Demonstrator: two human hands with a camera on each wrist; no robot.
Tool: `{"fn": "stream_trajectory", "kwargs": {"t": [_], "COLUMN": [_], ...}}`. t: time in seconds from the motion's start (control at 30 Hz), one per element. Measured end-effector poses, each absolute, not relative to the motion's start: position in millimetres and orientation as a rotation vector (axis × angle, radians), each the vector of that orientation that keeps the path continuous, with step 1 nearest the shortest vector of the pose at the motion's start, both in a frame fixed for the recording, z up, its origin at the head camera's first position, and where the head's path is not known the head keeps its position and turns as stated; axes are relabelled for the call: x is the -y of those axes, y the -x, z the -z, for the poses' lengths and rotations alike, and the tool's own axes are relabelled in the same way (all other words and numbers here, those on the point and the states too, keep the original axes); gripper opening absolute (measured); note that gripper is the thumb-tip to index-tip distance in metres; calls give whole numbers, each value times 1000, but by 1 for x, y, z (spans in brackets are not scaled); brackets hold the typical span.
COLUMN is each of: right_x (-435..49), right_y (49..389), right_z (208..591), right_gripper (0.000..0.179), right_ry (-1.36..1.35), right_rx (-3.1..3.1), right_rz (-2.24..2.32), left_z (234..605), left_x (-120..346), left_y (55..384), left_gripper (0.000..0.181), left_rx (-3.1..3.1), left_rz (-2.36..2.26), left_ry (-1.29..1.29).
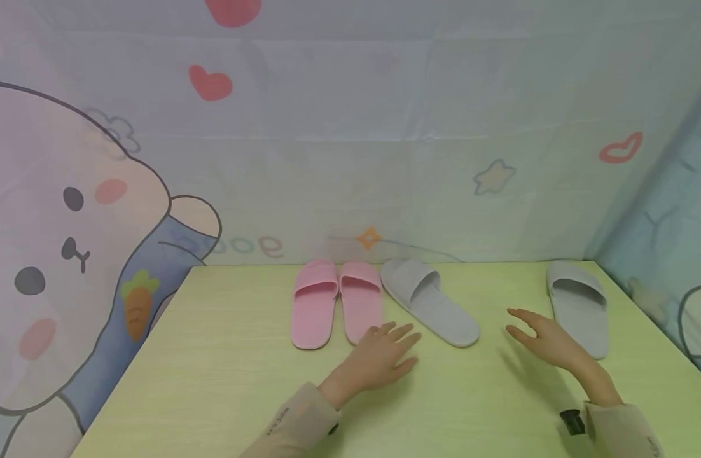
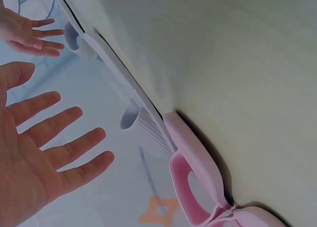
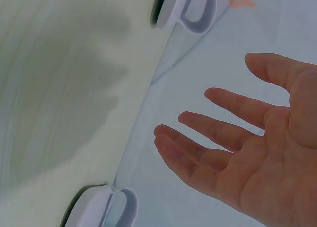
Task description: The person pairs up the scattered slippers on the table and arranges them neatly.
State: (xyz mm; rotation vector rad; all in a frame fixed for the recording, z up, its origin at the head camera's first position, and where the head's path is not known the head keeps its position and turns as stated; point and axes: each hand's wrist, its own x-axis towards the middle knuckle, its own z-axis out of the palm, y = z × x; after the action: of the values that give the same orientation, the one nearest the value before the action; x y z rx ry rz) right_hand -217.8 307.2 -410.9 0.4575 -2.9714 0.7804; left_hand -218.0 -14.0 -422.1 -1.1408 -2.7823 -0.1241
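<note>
Two pink slippers stand side by side at the table's back edge, toes to the wall. Beside them a grey slipper lies at a slant, its heel pointing front right. Its match, another grey slipper, sits apart at the right. My left hand hovers in front of the right pink slipper, fingers spread and holding nothing; in the head view it overlaps that slipper's heel. My right hand is raised just left of the far-right grey slipper, fingers extended, palm bare in the right wrist view.
The pale yellow-green table ends at a back wall cloth printed with hearts and a star. A large cartoon animal is printed on the left. Another printed cloth hangs along the right side.
</note>
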Motion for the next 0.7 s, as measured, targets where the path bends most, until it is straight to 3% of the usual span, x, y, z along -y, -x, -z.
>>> {"fn": "stream_trajectory", "kwargs": {"t": [0.7], "right_x": [-333], "right_y": [215], "right_z": [409], "right_gripper": [52], "right_ry": [-360], "right_rx": [2983], "right_rz": [-685], "left_z": [425], "left_x": [-4], "left_y": [233], "left_gripper": [46], "left_rx": [2827], "left_rz": [175], "left_ry": [1221]}}
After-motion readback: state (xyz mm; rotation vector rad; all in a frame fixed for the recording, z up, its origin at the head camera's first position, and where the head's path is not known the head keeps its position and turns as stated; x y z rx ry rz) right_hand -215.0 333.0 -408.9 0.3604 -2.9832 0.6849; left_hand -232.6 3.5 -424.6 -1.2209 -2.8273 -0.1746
